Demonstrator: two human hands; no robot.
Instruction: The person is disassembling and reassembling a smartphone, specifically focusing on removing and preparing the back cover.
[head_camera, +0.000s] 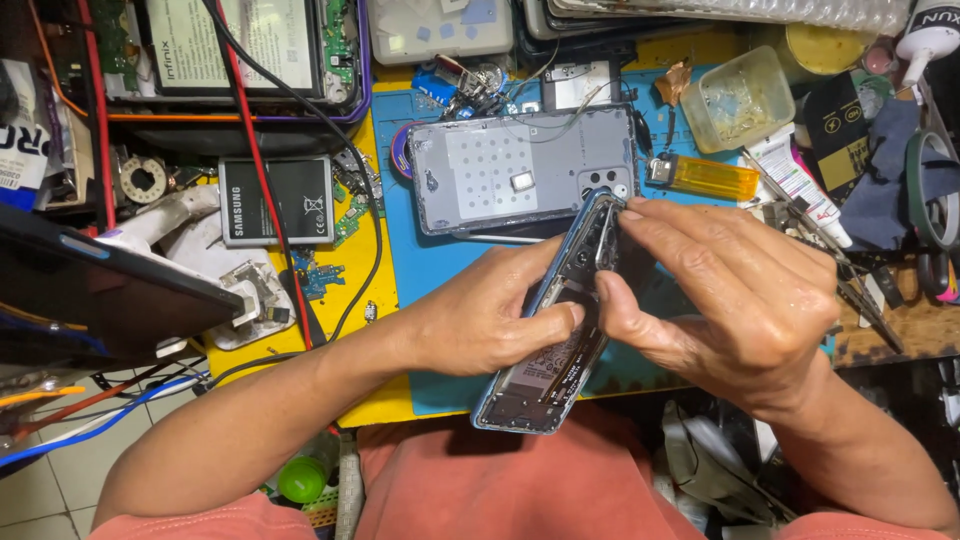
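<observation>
The opened smartphone (560, 330) is held tilted on edge above the blue mat (430, 260) — left hand (490, 325) gripping its lower side, right hand (720, 300) pinching the upper frame. Disassembly appears mid-way; separating the frame likely needs steady, gentle prying near the camera end.

The right hand (730, 300) covers the far edge of the opened phone (560, 320), so whatever its fingertips pinch there can't be made out. The phone's insides are too small to tell apart, and the top edge cuts off another opened phone (240, 50).
</observation>
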